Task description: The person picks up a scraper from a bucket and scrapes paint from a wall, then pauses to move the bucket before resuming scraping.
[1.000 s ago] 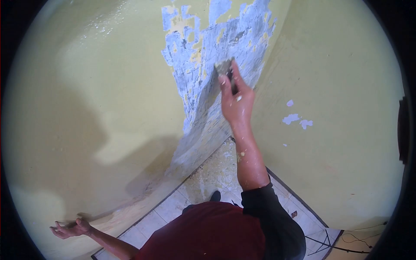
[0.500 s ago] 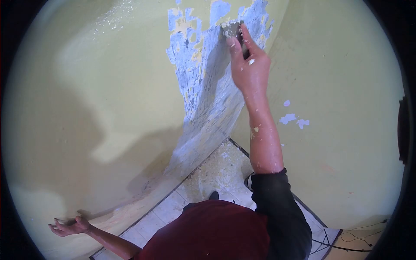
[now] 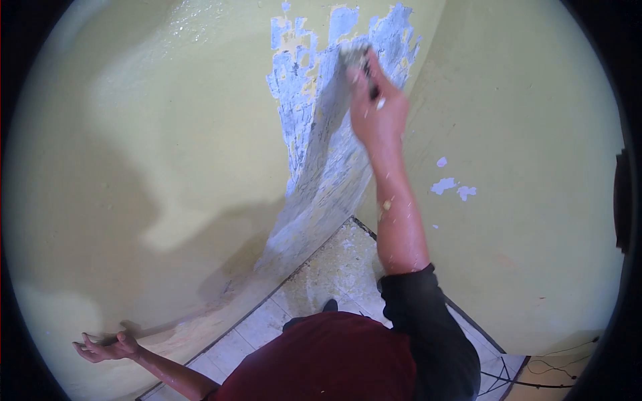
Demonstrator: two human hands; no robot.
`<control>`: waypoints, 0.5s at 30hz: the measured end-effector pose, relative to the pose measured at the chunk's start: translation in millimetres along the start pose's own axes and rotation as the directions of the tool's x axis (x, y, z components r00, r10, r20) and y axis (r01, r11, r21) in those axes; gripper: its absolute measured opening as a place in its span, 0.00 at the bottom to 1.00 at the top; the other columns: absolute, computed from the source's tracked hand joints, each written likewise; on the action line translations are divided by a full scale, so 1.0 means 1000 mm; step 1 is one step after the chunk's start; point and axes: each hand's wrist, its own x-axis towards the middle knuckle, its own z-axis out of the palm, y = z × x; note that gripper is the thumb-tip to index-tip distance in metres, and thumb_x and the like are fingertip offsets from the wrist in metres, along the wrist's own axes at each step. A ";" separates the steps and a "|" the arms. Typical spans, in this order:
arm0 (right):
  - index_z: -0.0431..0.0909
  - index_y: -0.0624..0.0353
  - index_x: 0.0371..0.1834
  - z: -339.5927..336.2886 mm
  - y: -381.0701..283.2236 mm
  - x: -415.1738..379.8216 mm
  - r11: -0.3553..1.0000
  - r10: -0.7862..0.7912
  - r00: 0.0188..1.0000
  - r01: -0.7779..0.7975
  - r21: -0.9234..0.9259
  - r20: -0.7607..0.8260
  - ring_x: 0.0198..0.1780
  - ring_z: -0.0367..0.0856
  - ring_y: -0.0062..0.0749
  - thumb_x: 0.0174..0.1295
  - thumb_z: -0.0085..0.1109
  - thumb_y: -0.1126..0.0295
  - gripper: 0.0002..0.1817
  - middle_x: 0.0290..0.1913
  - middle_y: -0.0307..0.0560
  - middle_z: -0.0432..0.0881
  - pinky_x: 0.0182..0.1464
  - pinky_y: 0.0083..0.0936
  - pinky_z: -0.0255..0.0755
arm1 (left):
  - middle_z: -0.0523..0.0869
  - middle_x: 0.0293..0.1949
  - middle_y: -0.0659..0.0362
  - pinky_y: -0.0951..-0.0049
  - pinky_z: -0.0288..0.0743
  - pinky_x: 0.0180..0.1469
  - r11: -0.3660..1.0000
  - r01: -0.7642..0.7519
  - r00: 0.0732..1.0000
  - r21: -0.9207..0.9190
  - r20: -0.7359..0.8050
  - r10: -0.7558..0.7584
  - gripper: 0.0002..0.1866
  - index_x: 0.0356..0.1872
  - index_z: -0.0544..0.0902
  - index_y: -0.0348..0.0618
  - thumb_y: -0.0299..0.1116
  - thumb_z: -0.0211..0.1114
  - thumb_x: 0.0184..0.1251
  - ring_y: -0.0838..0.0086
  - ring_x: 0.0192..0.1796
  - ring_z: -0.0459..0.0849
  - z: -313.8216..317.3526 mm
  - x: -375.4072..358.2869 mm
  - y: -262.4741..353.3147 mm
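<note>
Pale yellow wall (image 3: 167,134), blue-grey scraped patch (image 3: 321,154), maroon shirt (image 3: 321,361), black sleeve (image 3: 421,321), speckled whitish floor tiles (image 3: 328,274)

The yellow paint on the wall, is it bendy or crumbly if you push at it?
Probably crumbly: the yellow paint has broken away in jagged patches around the scraper in the right hand. Likely light too, since small bits litter the floor.

one view only, from a head-worn fisheye camera looking forward and steeply down into a room corner, close to both yellow walls (image 3: 167,134). the wearer's red shirt (image 3: 321,361) fills the bottom edge, the tiled floor (image 3: 328,274) lies below, and a dark circular rim frames everything.
</note>
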 end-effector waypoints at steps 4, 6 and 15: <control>0.79 0.66 0.64 -0.009 -0.015 0.039 0.991 0.135 0.991 -0.135 0.015 0.003 0.41 0.91 0.55 0.67 0.66 0.57 0.29 0.35 0.70 0.86 0.47 0.38 0.80 | 0.57 0.73 0.43 0.39 0.62 0.72 0.999 0.002 1.000 -0.035 0.003 -0.002 0.52 0.68 0.75 0.39 0.80 0.54 0.62 0.48 0.78 0.55 0.002 0.000 -0.003; 0.80 0.65 0.64 -0.006 0.009 0.017 0.998 -0.040 0.999 0.040 -0.043 0.007 0.39 0.91 0.54 0.66 0.67 0.55 0.29 0.35 0.68 0.87 0.45 0.36 0.80 | 0.57 0.73 0.43 0.39 0.62 0.72 0.999 0.006 1.000 -0.037 0.004 -0.006 0.52 0.68 0.75 0.39 0.80 0.54 0.62 0.48 0.78 0.54 0.001 -0.001 -0.001; 0.80 0.64 0.64 -0.004 -0.006 -0.011 0.994 0.094 0.995 -0.091 -0.061 0.044 0.45 0.87 0.63 0.68 0.63 0.55 0.28 0.39 0.71 0.86 0.47 0.40 0.80 | 0.59 0.72 0.43 0.40 0.61 0.73 0.997 -0.024 0.999 -0.073 -0.032 0.021 0.51 0.67 0.76 0.37 0.79 0.56 0.62 0.50 0.77 0.56 0.005 0.004 0.004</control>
